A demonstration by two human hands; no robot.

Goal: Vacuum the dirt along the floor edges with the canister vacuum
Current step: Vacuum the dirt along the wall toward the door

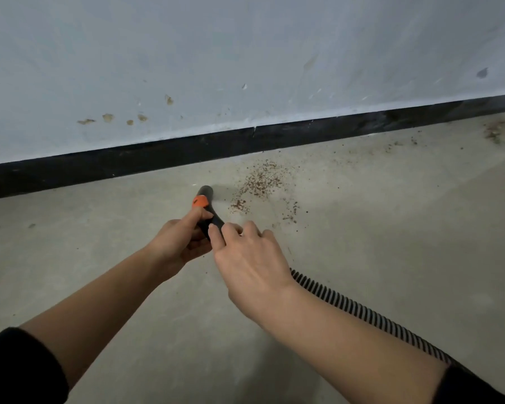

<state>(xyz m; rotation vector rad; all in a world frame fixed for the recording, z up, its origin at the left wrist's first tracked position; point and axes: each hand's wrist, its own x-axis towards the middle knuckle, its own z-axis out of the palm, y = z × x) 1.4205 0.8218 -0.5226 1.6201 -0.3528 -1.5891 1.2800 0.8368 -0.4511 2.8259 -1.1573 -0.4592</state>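
A black vacuum nozzle [207, 199] with an orange band points at the concrete floor close to the black baseboard [187, 154]. My left hand [177, 243] grips the nozzle's handle from the left. My right hand [248, 258] lies over the handle from the right, its index finger and thumb on the black tube. A ribbed black hose [356, 310] runs from under my right hand toward the lower right. Brown dirt crumbs [260, 182] lie scattered on the floor just right of the nozzle tip. A second patch of dirt [494, 131] sits by the baseboard at the far right.
A pale blue-white wall [245, 53] with brown stains and chips rises behind the baseboard. The grey concrete floor [114, 228] stretches left and toward me. The canister itself is out of view.
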